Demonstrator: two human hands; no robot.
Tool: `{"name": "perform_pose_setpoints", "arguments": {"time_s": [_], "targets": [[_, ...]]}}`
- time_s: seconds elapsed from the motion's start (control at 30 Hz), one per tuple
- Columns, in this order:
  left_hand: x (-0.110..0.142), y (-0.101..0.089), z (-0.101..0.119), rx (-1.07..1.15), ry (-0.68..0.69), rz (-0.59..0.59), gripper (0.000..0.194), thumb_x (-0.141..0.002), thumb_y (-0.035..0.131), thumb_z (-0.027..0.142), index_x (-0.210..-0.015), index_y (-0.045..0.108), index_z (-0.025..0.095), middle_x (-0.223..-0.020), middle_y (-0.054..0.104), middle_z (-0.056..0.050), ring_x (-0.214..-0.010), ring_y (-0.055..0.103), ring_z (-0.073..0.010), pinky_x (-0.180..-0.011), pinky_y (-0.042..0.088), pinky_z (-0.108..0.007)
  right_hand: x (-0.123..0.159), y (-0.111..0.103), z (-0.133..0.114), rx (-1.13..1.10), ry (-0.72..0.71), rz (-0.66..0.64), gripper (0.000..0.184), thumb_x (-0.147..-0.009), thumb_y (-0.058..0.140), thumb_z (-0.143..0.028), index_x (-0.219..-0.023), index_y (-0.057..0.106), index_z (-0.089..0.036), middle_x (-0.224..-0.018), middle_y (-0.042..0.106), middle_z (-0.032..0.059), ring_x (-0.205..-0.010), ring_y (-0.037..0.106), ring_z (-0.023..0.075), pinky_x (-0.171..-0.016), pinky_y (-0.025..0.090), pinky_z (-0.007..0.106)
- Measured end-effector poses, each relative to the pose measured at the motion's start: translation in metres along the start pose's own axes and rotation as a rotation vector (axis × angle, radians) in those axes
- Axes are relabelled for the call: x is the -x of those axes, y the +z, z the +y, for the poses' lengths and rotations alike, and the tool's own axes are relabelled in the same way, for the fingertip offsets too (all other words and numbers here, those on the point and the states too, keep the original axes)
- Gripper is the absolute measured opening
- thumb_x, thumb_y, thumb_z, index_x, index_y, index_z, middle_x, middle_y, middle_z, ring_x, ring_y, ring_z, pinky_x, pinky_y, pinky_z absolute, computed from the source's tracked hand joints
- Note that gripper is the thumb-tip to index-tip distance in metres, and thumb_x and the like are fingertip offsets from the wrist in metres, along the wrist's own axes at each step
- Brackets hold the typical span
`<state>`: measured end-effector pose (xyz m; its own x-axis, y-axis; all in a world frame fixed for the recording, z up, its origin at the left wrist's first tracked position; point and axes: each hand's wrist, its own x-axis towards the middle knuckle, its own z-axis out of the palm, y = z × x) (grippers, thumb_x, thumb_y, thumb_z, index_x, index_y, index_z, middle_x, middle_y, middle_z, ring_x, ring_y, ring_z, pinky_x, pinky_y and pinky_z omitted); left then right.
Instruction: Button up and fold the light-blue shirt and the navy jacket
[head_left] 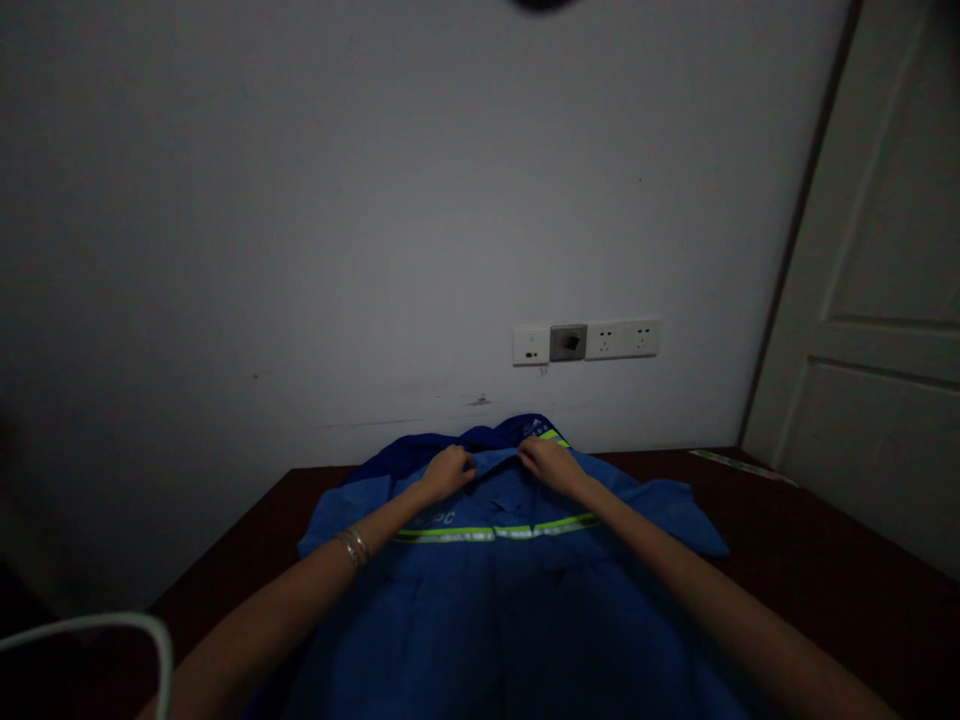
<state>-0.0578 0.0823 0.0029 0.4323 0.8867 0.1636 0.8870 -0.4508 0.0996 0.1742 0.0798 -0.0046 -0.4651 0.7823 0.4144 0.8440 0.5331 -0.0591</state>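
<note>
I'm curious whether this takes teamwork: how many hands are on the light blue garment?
2. The left hand pinches the far edge of the light blue garment, left of its middle; the right hand pinches it right of middle. No other hand shows.

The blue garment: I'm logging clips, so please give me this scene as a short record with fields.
Garment: blue garment, spread on a dark surface, top edge towards the wall
Markings: reflective stripe across it; pale lettering, partly hidden
Left hand: fingers at the garment's top edge; bracelet on the wrist
Right hand: fingers at the same edge, apart from the left hand
Behind: darker blue cloth
Wall fittings: sockets
Right side: door
Lower left: white cable
Light: dim
</note>
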Motion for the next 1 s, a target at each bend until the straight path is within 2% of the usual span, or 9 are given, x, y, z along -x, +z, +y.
{"name": "perform_pose_setpoints", "arguments": {"time_s": [0.1, 0.2, 0.43, 0.57, 0.7, 0.9, 1.0], "targets": [[-0.002, -0.005, 0.009, -0.043, 0.012, 0.075, 0.038, -0.076, 0.053, 0.05, -0.09, 0.063, 0.016, -0.095, 0.063, -0.01, -0.092, 0.058, -0.0228, -0.076, 0.044, -0.028, -0.011, -0.012, 0.001, -0.089, 0.036, 0.072, 0.023, -0.088, 0.041, -0.026, -0.093, 0.061, -0.016, -0.093, 0.065, 0.0072, -0.087, 0.059, 0.017, -0.074, 0.039, 0.024], [-0.003, -0.005, 0.02, -0.136, -0.042, 0.083, 0.05, -0.071, 0.053, 0.059, -0.095, 0.06, 0.016, -0.095, 0.063, -0.012, -0.091, 0.059, -0.0257, -0.071, 0.046, -0.03, -0.023, -0.02, 0.004, -0.149, 0.085, 0.088, 0.023, -0.086, 0.043, -0.027, -0.091, 0.063, -0.017, -0.091, 0.066, 0.0067, -0.085, 0.059, 0.0168, -0.073, 0.039, 0.024], [-0.012, -0.008, 0.026, -0.323, -0.131, 0.021, 0.028, -0.08, 0.045, 0.03, -0.092, 0.063, 0.013, -0.096, 0.065, -0.016, -0.092, 0.061, -0.0256, -0.073, 0.047, -0.031, -0.034, -0.029, 0.017, -0.233, 0.109, 0.14, 0.023, -0.084, 0.046, -0.026, -0.09, 0.065, -0.015, -0.091, 0.068, 0.0081, -0.084, 0.06, 0.0174, -0.076, 0.04, 0.024], [-0.015, -0.012, 0.024, -0.318, -0.159, 0.04, 0.031, -0.08, 0.043, 0.033, -0.091, 0.064, 0.014, -0.093, 0.066, -0.015, -0.09, 0.062, -0.0255, -0.073, 0.047, -0.032, -0.034, -0.032, 0.023, -0.255, 0.11, 0.153, 0.024, -0.084, 0.045, -0.026, -0.088, 0.066, -0.014, -0.088, 0.069, 0.0079, -0.079, 0.061, 0.0161, -0.072, 0.041, 0.023], [-0.015, -0.009, 0.028, -0.325, -0.122, 0.051, 0.042, -0.079, 0.043, 0.045, -0.089, 0.066, 0.012, -0.091, 0.066, -0.018, -0.089, 0.062, -0.03, -0.073, 0.047, -0.037, -0.036, -0.036, 0.026, -0.296, 0.1, 0.155, 0.023, -0.082, 0.046, -0.025, -0.085, 0.067, -0.014, -0.085, 0.069, 0.0071, -0.077, 0.061, 0.0161, -0.069, 0.042, 0.023], [-0.017, -0.012, 0.03, -0.347, -0.094, 0.032, 0.032, -0.079, 0.042, 0.029, -0.09, 0.067, 0.01, -0.091, 0.066, -0.019, -0.089, 0.062, -0.0299, -0.074, 0.047, -0.038, -0.039, -0.043, 0.028, -0.343, 0.062, 0.145, 0.022, -0.081, 0.049, -0.025, -0.085, 0.068, -0.014, -0.083, 0.07, 0.0065, -0.074, 0.062, 0.0157, -0.067, 0.043, 0.022], [-0.018, -0.012, 0.031, -0.348, -0.062, 0.043, 0.037, -0.08, 0.042, 0.036, -0.088, 0.067, 0.01, -0.091, 0.066, -0.019, -0.088, 0.062, -0.0306, -0.073, 0.048, -0.038, -0.04, -0.047, 0.029, -0.351, 0.069, 0.149, 0.023, -0.08, 0.049, -0.025, -0.084, 0.068, -0.013, -0.082, 0.07, 0.0066, -0.073, 0.062, 0.0157, -0.067, 0.044, 0.022]]}}
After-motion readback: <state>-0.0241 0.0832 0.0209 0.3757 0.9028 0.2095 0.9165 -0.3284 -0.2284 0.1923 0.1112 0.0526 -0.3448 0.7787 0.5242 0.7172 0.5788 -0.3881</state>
